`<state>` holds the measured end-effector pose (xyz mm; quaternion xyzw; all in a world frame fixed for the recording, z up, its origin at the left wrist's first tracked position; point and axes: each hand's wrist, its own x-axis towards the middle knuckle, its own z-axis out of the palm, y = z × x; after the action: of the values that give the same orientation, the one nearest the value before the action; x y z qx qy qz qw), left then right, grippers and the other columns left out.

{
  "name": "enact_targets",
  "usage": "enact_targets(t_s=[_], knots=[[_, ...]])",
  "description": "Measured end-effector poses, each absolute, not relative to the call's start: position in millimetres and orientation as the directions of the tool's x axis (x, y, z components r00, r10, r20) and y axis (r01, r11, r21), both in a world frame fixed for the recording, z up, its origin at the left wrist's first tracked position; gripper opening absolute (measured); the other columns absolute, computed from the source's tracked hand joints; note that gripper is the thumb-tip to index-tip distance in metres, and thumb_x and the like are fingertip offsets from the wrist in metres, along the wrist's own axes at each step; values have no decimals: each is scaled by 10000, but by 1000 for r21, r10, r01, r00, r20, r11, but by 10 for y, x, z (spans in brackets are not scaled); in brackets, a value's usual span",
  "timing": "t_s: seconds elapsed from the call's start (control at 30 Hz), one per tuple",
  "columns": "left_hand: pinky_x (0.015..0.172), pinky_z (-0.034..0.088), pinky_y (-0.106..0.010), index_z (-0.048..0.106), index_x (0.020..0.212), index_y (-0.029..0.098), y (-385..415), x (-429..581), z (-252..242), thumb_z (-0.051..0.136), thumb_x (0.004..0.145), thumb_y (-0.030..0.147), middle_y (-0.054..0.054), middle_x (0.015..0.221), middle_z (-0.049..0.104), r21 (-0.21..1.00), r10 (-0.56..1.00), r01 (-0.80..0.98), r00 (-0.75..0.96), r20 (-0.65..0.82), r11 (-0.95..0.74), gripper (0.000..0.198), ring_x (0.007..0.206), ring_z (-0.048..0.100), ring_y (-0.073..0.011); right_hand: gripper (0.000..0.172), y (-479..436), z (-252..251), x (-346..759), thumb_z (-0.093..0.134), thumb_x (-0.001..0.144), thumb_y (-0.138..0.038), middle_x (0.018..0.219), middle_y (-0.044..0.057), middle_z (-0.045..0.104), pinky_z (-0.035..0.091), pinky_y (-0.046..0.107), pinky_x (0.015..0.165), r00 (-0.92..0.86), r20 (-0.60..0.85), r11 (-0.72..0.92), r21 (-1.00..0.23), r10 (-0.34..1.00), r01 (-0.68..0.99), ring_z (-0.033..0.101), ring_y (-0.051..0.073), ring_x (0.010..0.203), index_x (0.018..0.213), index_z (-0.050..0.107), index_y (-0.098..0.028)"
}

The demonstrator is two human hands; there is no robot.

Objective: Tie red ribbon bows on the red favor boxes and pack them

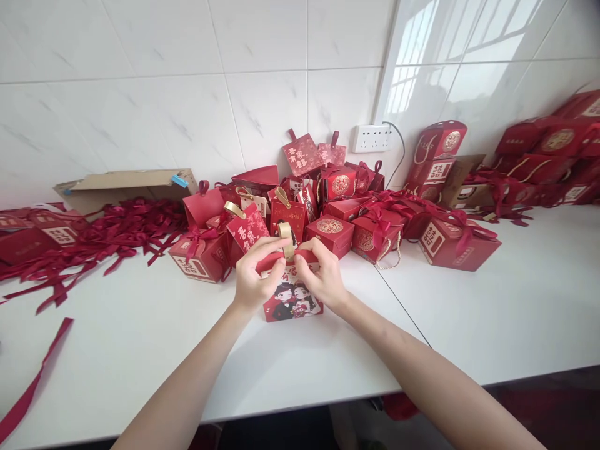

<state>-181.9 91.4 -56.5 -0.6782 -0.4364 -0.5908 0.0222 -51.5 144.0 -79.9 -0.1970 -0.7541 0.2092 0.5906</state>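
Observation:
A red gift box (294,306) printed with a cartoon bride and groom stands upright on the white table, its top edge between my hands. A gold ribbon loop (285,232) rises from the middle of that top edge. My left hand (258,272) pinches the edge left of the loop, thumb in front and fingers behind. On the other side of the loop, my right hand (322,274) grips the same edge, with its thumb close to the ribbon's base. Parts of the fingers are hidden behind the box top.
Behind my hands lies a heap of red gift boxes (329,232). At left are a pile of red ribbons (126,228) and an opened cardboard box (131,180). One ribbon (40,378) lies near the front left. More boxes (560,140) are stacked at right, below a wall socket (372,139).

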Motion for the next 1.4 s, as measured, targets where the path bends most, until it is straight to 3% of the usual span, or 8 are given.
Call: enact_targets(t_s=[0.3, 0.53, 1.0, 1.4], knots=[[824, 519, -294, 674, 945, 149, 868, -1774, -572, 545, 730, 137, -71, 933, 675, 484, 545, 566, -73, 835, -667, 250, 882, 631, -173, 64, 1397, -801, -447, 486, 858, -238, 740, -1, 567, 446, 235, 632, -242, 819, 854, -506, 520, 122, 551, 130, 667, 821, 519, -197], [810, 525, -315, 668, 959, 139, 855, -1767, -578, 525, 712, 102, -88, 928, 671, 508, 545, 528, -99, 833, -681, 288, 879, 627, -179, 79, 1382, -803, -453, 486, 851, -260, 713, -5, 582, 434, 210, 508, -248, 806, 843, -524, 538, 125, 544, 122, 585, 811, 525, -205], [833, 515, -297, 655, 985, 170, 879, -1804, -600, 539, 736, 114, -61, 954, 660, 438, 514, 612, -60, 856, -658, 280, 906, 623, -173, 94, 1402, -800, -492, 471, 863, -247, 707, -2, 562, 452, 239, 616, -238, 809, 842, -528, 537, 108, 549, 130, 634, 790, 509, -202], [820, 524, -302, 650, 989, 177, 900, -1838, -601, 534, 770, 147, -52, 971, 664, 447, 545, 654, -62, 836, -611, 249, 904, 625, -175, 85, 1404, -781, -504, 467, 856, -234, 724, -4, 550, 439, 250, 642, -242, 796, 828, -557, 555, 68, 534, 133, 664, 781, 490, -202]])
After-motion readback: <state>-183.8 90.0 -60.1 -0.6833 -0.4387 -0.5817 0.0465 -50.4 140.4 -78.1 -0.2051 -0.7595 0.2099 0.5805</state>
